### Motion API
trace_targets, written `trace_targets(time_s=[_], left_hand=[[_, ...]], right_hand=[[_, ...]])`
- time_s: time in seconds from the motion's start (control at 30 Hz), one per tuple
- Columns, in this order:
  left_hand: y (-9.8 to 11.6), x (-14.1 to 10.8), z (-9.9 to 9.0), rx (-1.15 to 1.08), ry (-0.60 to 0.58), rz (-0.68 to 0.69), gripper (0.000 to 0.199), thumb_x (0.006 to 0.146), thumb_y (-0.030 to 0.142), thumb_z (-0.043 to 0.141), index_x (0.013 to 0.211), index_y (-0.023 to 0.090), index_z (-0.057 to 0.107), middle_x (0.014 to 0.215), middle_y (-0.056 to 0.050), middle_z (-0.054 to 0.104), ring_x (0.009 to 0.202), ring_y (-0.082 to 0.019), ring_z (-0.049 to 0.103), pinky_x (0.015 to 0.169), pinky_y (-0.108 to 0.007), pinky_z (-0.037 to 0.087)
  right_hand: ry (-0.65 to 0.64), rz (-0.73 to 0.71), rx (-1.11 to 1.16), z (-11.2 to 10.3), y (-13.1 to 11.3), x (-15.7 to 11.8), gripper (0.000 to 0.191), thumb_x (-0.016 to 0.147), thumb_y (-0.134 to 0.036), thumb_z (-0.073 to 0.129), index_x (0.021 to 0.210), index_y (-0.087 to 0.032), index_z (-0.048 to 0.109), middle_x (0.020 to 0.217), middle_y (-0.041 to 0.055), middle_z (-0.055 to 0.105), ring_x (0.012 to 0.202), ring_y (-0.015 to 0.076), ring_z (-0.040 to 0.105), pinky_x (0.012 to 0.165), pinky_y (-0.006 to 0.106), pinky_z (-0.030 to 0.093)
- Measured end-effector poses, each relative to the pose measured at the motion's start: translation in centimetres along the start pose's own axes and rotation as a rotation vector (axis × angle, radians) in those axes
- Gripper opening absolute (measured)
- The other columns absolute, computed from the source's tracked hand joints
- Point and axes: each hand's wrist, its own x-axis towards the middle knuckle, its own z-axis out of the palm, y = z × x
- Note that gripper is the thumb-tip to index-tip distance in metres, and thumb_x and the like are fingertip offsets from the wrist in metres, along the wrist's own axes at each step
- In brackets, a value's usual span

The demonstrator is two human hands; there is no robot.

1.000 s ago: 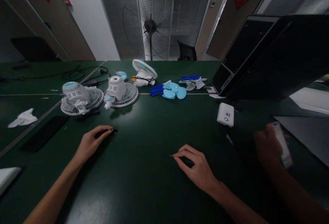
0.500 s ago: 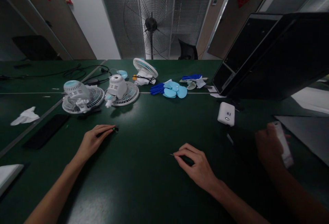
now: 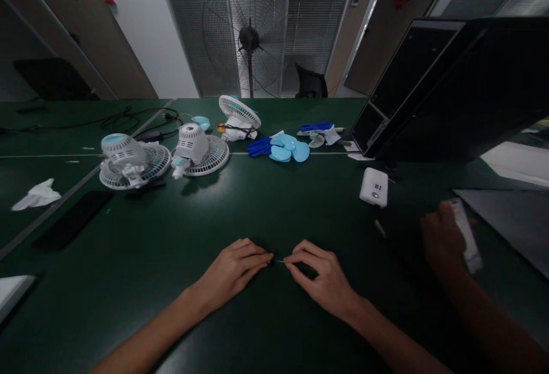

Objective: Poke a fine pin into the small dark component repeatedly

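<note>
Low in the middle of the head view, my left hand (image 3: 238, 266) pinches a small dark piece (image 3: 270, 261) between its fingertips; its shape is mostly hidden. Just to the right, my right hand (image 3: 321, 274) pinches a thin metal rod (image 3: 279, 261) that points left at the dark piece. The two sets of fingertips are close together, and whether the rod touches the piece is too small to tell. Both hands are near the green table (image 3: 206, 214).
Small fans (image 3: 199, 148) and a light blue fan blade (image 3: 289, 148) beside blue gloves (image 3: 260, 146) lie beyond my hands. A white device (image 3: 374, 187) sits to the right, near a monitor (image 3: 454, 94). At far right, another person's hand (image 3: 446, 237) holds a phone (image 3: 466, 237).
My left hand has moved right and nearer to me with the dark piece, coming up beside my right hand. My right hand has barely shifted.
</note>
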Motion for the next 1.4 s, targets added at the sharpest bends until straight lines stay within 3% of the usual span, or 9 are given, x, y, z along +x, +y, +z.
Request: trace_targets(time_s=[0.17, 0.37, 0.53, 0.67, 0.77, 1.03, 1.4], left_hand=[[-0.2, 0.3, 1.1, -0.164, 0.074, -0.097, 0.037, 0.103, 0.030, 0.060, 0.139, 0.026, 0.062, 0.117, -0.009, 0.073, 0.105, -0.021, 0.066, 0.092, -0.038, 0.055], [-0.2, 0.3, 0.8, -0.214, 0.056, -0.111, 0.021, 0.103, 0.029, 0.061, 0.121, 0.025, 0.069, 0.118, -0.007, 0.069, 0.111, -0.020, 0.063, 0.096, -0.036, 0.053], [-0.2, 0.5, 0.8, -0.217, 0.050, -0.102, 0.020, 0.103, 0.031, 0.060, 0.119, 0.024, 0.069, 0.115, -0.006, 0.068, 0.110, -0.020, 0.062, 0.096, -0.036, 0.051], [-0.2, 0.5, 0.7, -0.238, 0.048, -0.103, 0.018, 0.101, 0.023, 0.063, 0.118, 0.023, 0.068, 0.113, -0.007, 0.068, 0.108, -0.021, 0.062, 0.093, -0.036, 0.051], [-0.2, 0.5, 0.6, -0.234, 0.038, -0.101, 0.020, 0.099, 0.016, 0.064, 0.118, 0.022, 0.067, 0.115, -0.007, 0.067, 0.109, -0.021, 0.061, 0.094, -0.036, 0.050], [-0.2, 0.4, 0.8, -0.212, 0.043, -0.111, 0.020, 0.100, 0.019, 0.063, 0.119, 0.024, 0.067, 0.114, -0.006, 0.067, 0.109, -0.021, 0.061, 0.096, -0.036, 0.050], [0.2, 0.5, 0.8, -0.085, -0.010, -0.082, 0.018, 0.099, 0.024, 0.065, 0.117, 0.023, 0.067, 0.115, -0.005, 0.069, 0.110, -0.021, 0.063, 0.104, -0.040, 0.048]], right_hand=[[-0.014, -0.010, -0.025, 0.1, 0.3, -0.2, 0.016, 0.101, -0.022, 0.061, 0.106, -0.024, 0.076, 0.099, 0.0041, 0.071, 0.082, 0.0164, 0.070, 0.075, 0.029, 0.056], [-0.039, -0.024, -0.061, 0.2, 0.3, -0.2, 0.017, 0.099, -0.018, 0.062, 0.108, -0.024, 0.075, 0.100, 0.0040, 0.070, 0.083, 0.0169, 0.070, 0.075, 0.029, 0.056], [-0.055, -0.029, -0.089, 0.5, 0.0, 0.1, 0.018, 0.099, -0.018, 0.062, 0.110, -0.024, 0.075, 0.101, 0.0043, 0.070, 0.083, 0.0173, 0.070, 0.073, 0.030, 0.056], [-0.010, -0.024, 0.036, 1.0, -1.0, 0.8, 0.016, 0.099, -0.018, 0.063, 0.105, -0.024, 0.076, 0.097, 0.0036, 0.070, 0.085, 0.0173, 0.070, 0.077, 0.030, 0.056], [-0.005, -0.046, 0.111, 1.0, -1.3, 1.1, 0.015, 0.099, -0.018, 0.064, 0.105, -0.023, 0.077, 0.098, 0.0037, 0.071, 0.087, 0.0172, 0.070, 0.079, 0.030, 0.055], [0.005, -0.025, 0.023, 0.0, -0.3, 0.3, 0.017, 0.100, -0.019, 0.062, 0.105, -0.023, 0.077, 0.095, 0.0035, 0.070, 0.083, 0.0167, 0.070, 0.076, 0.030, 0.055], [-0.077, -0.070, -0.107, 1.8, -1.2, 0.5, 0.018, 0.102, -0.021, 0.061, 0.113, -0.026, 0.074, 0.106, 0.0024, 0.071, 0.088, 0.0160, 0.070, 0.075, 0.028, 0.053]])
